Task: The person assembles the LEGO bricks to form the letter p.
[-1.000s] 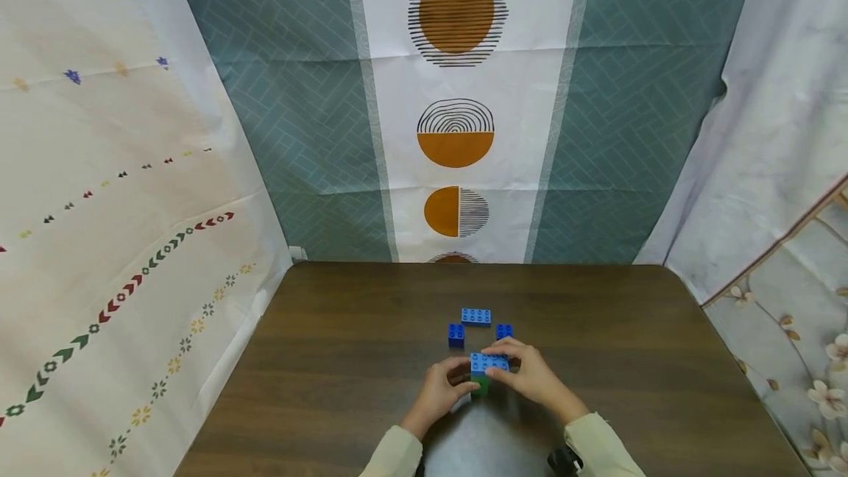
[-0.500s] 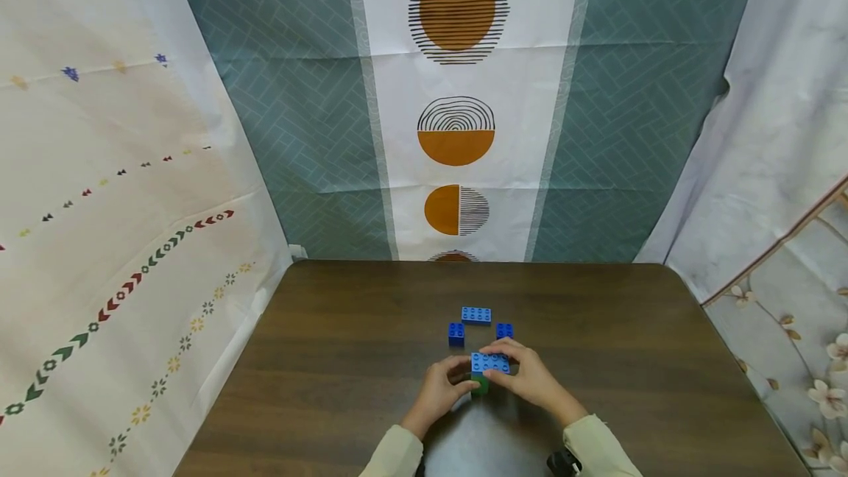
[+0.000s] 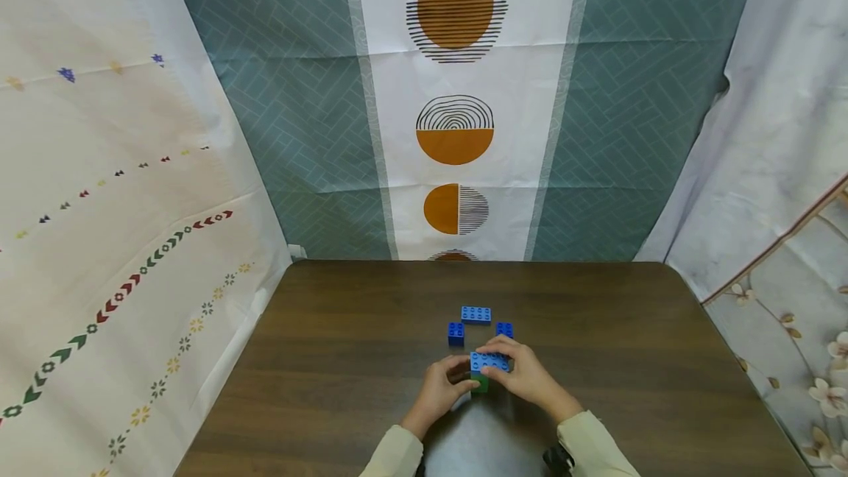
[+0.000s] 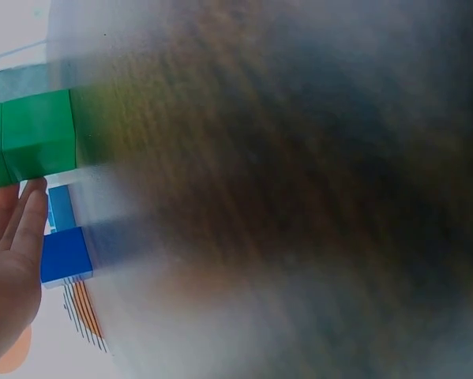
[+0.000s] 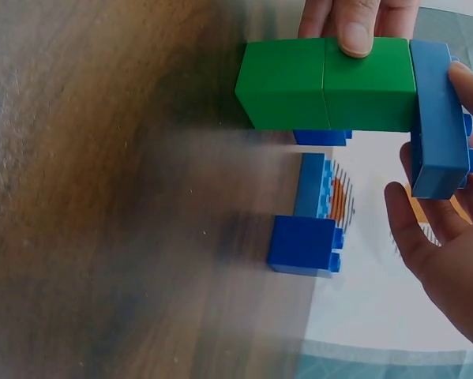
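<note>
Two green bricks (image 5: 327, 85) are stacked upright on the table, and a long light blue brick (image 5: 439, 118) sits across their top, overhanging to the right. My left hand (image 3: 437, 390) holds the green stack from the left; its thumb lies on the upper green brick in the right wrist view. With thumb and fingers, my right hand (image 3: 526, 376) pinches the light blue brick near its front and back sides. The left wrist view shows the green stack (image 4: 37, 136) and part of the left hand (image 4: 11, 272); the light blue brick is outside it.
Behind the hands, a light blue brick (image 3: 475, 316) lies on the brown table (image 3: 358, 330). A dark blue brick (image 3: 456, 334) stands at its front left, another dark blue brick (image 3: 504, 330) at its front right. Patterned cloths (image 3: 298, 131) hang around the table.
My right hand has shifted slightly left along the light blue brick. The left hand and the bricks look the same.
</note>
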Motion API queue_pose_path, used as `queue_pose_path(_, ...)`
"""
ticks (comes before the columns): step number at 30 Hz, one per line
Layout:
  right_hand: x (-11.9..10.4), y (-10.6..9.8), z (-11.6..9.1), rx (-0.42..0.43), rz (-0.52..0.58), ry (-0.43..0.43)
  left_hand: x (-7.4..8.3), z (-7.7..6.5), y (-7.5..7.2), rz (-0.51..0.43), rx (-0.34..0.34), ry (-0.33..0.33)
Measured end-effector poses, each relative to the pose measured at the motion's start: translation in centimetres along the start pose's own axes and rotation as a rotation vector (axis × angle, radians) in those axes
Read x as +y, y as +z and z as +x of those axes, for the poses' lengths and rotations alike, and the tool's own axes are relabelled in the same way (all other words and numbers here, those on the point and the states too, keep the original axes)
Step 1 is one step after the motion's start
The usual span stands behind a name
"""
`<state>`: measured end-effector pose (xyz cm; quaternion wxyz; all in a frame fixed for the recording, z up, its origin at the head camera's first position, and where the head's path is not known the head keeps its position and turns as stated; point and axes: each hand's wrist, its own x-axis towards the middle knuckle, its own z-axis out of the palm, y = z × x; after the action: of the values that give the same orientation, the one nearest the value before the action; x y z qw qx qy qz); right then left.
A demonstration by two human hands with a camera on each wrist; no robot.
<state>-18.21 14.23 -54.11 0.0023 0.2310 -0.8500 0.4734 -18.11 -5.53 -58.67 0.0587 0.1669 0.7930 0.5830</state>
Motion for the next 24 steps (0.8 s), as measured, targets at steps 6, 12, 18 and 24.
queue_pose_path(6, -0.2, 0.3, 0.0, 0.02, -0.013, -0.024, 0.0, 0.0, -0.1, -0.003, 0.002, -0.012)
queue_pose_path(12, -0.2, 0.8, -0.1, 0.047, 0.017, -0.029, 1.0, -0.4, -0.4, 0.001, 0.017, -0.012)
queue_pose_path(18, 0.2, 0.6, -0.4, 0.028, 0.022, 0.039, 0.2, -0.1, -0.1, 0.006, 0.007, -0.027)
queue_pose_path(24, 1.1, 0.0, -0.6, 0.005, 0.111, 0.078, 0.2, 0.0, -0.1, -0.003, 0.017, -0.033)
